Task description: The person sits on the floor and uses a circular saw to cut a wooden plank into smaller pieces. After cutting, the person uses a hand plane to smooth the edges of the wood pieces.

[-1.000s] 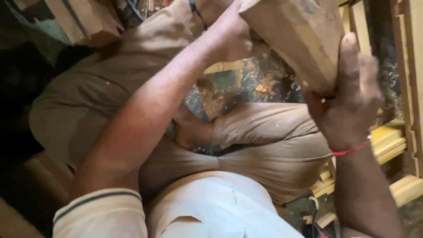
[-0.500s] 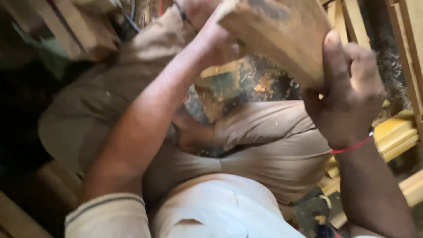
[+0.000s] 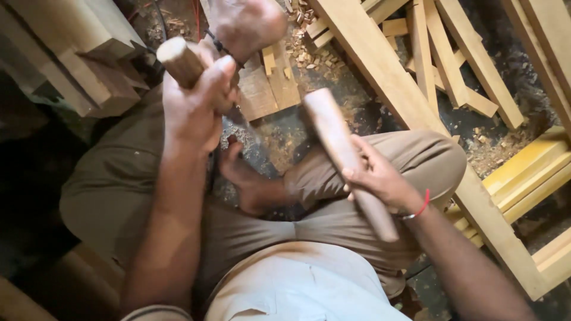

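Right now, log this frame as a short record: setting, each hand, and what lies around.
setting: person seated on a workshop floor, knees bent
left hand: closed round a chisel handle, held upright
right hand: grips a wooden mallet by its shaft, head raised
wrist: red thread on the right
around: timber frame, wood chips, stacked blocks

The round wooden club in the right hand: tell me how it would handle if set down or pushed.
The wooden club looks solid and stiff, so probably no flex. Its rounded, tapering shape suggests it could roll in a curve on a flat spot. The smooth surface may be a little slippery, though the right hand holds it mid-length without visible trouble.
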